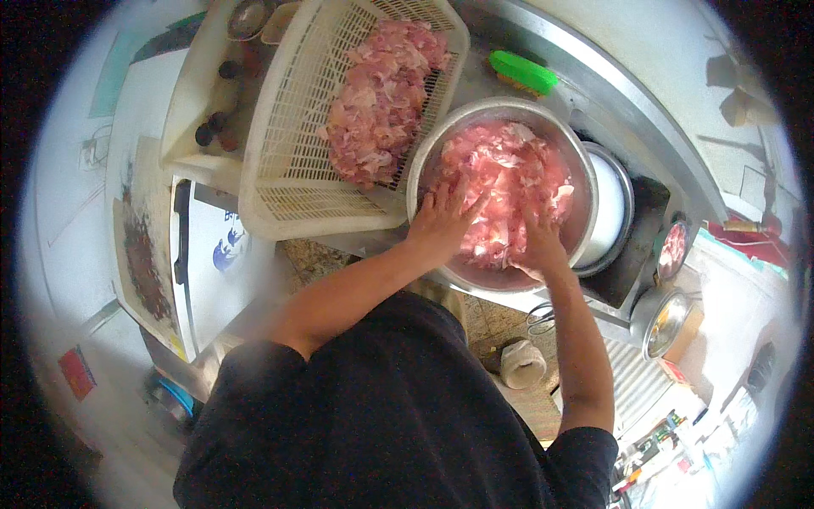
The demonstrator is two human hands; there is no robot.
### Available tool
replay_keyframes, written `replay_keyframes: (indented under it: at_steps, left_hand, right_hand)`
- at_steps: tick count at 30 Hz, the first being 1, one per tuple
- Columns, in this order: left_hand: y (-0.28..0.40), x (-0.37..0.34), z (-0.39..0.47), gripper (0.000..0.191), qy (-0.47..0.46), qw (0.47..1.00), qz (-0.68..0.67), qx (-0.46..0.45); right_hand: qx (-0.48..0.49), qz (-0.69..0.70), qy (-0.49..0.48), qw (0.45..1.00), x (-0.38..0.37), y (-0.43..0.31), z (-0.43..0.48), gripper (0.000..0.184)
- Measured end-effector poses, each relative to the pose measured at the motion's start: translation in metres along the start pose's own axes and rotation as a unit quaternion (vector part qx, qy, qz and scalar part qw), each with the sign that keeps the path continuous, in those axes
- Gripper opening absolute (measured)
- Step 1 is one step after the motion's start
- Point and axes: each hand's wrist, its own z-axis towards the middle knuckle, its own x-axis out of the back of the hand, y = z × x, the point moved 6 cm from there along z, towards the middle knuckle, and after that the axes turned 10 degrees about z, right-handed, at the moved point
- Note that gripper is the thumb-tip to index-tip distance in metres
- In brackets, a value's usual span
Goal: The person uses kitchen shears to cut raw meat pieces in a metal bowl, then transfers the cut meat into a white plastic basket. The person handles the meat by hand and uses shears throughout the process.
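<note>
A large round metal basin [423,153] stands before me, filled with pieces of raw meat [496,172] in pinkish liquid. At the basin's left side, my left hand [445,219] rests on the meat with its fingers apart. My right hand [540,238] reaches in at the near right side, its fingertips down among the pieces. Whether either hand grips any meat cannot be made out. Left of the basin, a cream plastic basket [267,146] with slotted walls holds another heap of raw meat [381,102].
A green scrubbing brush [523,72] lies behind the basin. To the right, a white-topped round container [604,203] sits partly behind the basin's rim. Farther right are a metal pot [664,324] and a small bowl of meat [674,250]. Scissors-like handles [540,318] show near my right forearm.
</note>
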Motion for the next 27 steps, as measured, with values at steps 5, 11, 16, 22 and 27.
replay_keyframes:
  at_steps: [5, 11, 16, 22, 27]
  left_hand:
    - [0.005, -0.025, 0.024, 0.090, -0.011, 0.999, -0.018, 0.031]
    - [-0.004, -0.048, 0.048, 0.074, -0.031, 0.941, -0.316, 0.120]
    - [-0.014, -0.006, 0.038, 0.076, 0.088, 0.908, -0.402, 0.083]
    - [-0.061, 0.080, 0.014, 0.062, 0.190, 0.871, -0.420, 0.171]
    - [-0.139, 0.149, -0.020, 0.055, 0.364, 0.762, -0.459, 0.278]
  right_hand:
    - [-0.047, 0.176, 0.121, 0.976, -0.029, -0.013, 0.021, 0.103]
    - [-0.057, 0.522, 0.078, 0.847, -0.024, -0.036, 0.046, 0.084]
    - [-0.125, 0.667, -0.012, 0.734, -0.005, -0.058, 0.040, 0.091]
    - [-0.078, 0.561, -0.087, 0.820, 0.072, -0.125, 0.061, 0.078]
    - [0.044, 0.537, -0.111, 0.835, 0.135, -0.222, 0.131, 0.067]
